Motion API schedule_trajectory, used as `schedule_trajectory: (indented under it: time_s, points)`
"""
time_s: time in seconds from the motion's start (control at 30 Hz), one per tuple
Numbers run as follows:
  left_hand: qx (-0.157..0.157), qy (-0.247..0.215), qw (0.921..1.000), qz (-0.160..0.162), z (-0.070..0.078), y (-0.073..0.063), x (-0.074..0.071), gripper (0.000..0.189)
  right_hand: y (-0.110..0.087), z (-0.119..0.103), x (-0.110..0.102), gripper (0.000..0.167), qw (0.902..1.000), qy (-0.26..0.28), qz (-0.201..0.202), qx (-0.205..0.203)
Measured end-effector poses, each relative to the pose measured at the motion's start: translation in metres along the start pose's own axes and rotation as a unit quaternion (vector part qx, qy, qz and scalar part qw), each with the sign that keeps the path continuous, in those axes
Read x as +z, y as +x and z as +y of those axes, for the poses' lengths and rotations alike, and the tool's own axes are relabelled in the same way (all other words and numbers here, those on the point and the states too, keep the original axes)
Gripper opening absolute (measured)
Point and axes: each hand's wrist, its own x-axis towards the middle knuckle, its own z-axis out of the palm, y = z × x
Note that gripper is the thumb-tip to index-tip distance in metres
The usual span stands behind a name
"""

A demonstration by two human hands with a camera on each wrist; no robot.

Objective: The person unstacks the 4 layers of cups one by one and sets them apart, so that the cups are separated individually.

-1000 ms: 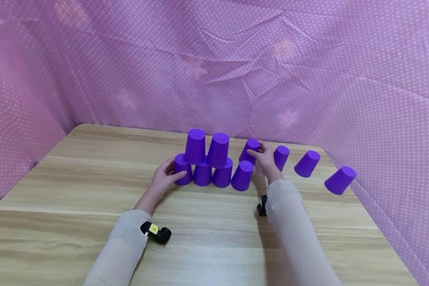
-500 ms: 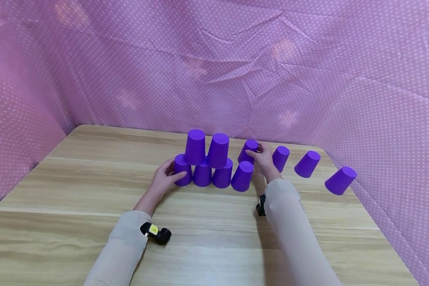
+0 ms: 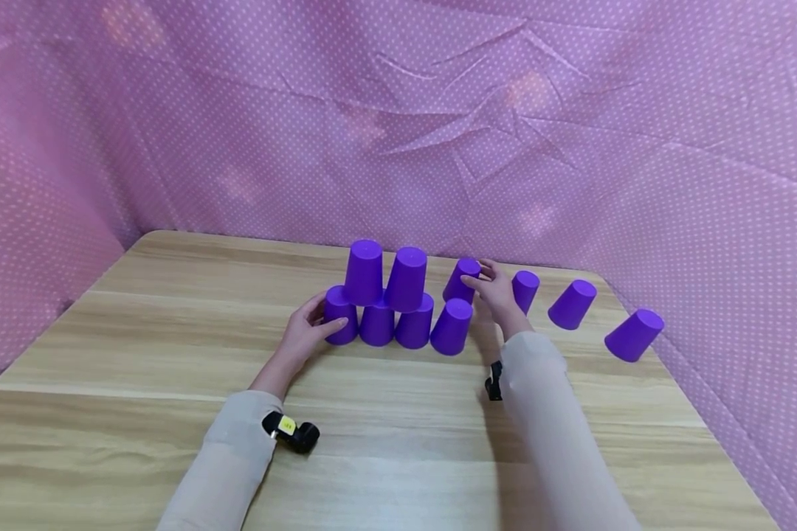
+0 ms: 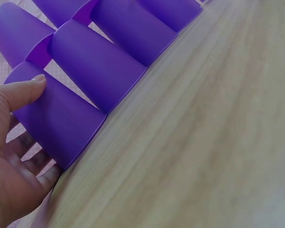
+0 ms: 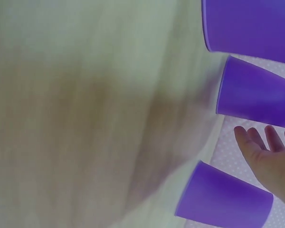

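My left hand holds the leftmost upside-down purple cup of a bottom row, thumb in front and fingers behind. The row continues right with a second cup, a third cup and a fourth cup. Two more cups bridge them as an upper layer, a left one and a right one. My right hand is beside another cup behind the row's right end. In the right wrist view a gap shows between its extended fingers and that cup.
Three more upside-down cups stand right of my right hand: a near one, a middle one and one farthest right. They rest on a wooden table. A pink dotted cloth hangs behind and along both sides.
The cup by my right hand first shifted slightly left with the hand. Since then the right hand has drawn slightly right, away from it. My left hand stays in place.
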Motion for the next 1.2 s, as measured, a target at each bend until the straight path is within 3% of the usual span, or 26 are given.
schedule_trajectory:
  time_s: [0.53,0.9,1.2]
  points:
    - [0.002,-0.006,1.0000,-0.001,-0.002,0.002,-0.001,0.059,-0.008,-0.023,-0.015,0.067,0.9923,-0.075,-0.021,-0.097]
    - [-0.001,0.000,1.0000,-0.001,-0.001,0.001,0.000,0.059,-0.021,-0.046,-0.011,0.066,0.9898,-0.065,-0.038,-0.121]
    - [0.008,-0.006,1.0000,0.002,-0.003,0.002,-0.001,0.059,-0.044,-0.074,-0.003,0.062,0.9833,-0.048,-0.072,-0.160]
